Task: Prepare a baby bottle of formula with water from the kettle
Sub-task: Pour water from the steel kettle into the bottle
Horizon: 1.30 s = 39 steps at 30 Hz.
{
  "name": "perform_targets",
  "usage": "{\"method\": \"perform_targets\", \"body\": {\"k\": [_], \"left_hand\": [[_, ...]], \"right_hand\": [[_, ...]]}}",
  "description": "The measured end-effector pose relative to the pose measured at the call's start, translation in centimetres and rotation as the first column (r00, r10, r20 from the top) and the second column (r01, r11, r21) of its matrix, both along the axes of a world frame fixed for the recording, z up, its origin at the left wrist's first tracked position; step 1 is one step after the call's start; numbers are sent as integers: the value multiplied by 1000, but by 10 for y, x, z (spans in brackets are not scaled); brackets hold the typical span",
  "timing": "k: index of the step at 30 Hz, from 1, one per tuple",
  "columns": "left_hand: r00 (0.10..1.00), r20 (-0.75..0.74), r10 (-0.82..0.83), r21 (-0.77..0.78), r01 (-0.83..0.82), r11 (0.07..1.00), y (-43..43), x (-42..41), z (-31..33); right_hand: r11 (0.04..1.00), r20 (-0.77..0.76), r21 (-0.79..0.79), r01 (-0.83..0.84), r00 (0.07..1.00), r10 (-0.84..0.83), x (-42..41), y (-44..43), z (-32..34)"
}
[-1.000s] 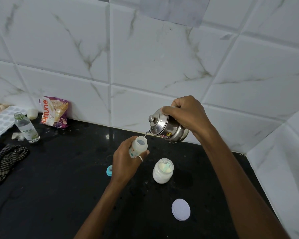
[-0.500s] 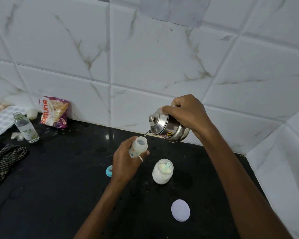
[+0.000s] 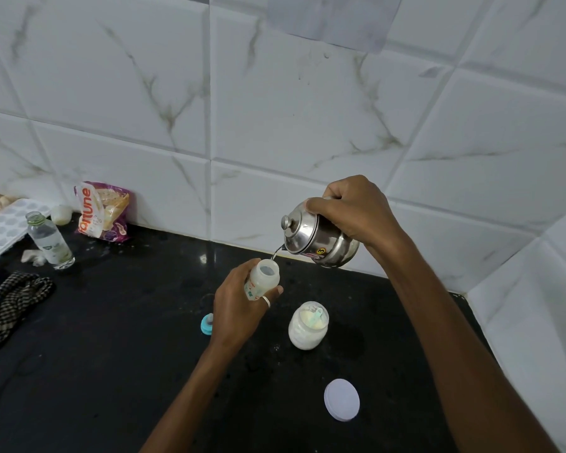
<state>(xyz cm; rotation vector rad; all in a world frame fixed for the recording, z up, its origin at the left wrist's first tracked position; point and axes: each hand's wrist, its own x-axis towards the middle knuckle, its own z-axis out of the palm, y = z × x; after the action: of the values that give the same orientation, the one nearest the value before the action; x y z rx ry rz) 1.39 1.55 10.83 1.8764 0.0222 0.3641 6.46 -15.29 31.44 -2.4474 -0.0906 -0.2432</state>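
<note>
Water runs from the tilted kettle (image 3: 321, 238), clasped in the right hand (image 3: 356, 210), into the open baby bottle (image 3: 262, 282), around which the left hand (image 3: 239, 308) has its grip wrapped. Powder jar (image 3: 307, 325) at four o'clock looks untouched; scooping, capping remain.

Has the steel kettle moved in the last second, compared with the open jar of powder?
No. The kettle, tilted in the right hand, keeps its place up and right of the jar, spout over the baby bottle in the left hand.

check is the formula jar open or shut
Open: the formula jar has no lid, a scoop shows inside, and its white lid lies apart on the counter.
</note>
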Motion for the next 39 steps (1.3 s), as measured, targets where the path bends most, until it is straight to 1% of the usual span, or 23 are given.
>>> {"method": "perform_targets", "body": {"k": [10,28,39], "left_hand": [[1000,2,-7,-5,7,1000,0,0,-1],[1000,-5,5,-17,-5,1000,0,0,0],[1000,-3,16,-1,-16,1000,2,1,-1]], "right_hand": [[999,11,-30,-18,1000,18,3,0,1],[997,-11,-63,-33,999,32,3,3,5],[995,10,-93,-42,999,43,5,6,9]]}}
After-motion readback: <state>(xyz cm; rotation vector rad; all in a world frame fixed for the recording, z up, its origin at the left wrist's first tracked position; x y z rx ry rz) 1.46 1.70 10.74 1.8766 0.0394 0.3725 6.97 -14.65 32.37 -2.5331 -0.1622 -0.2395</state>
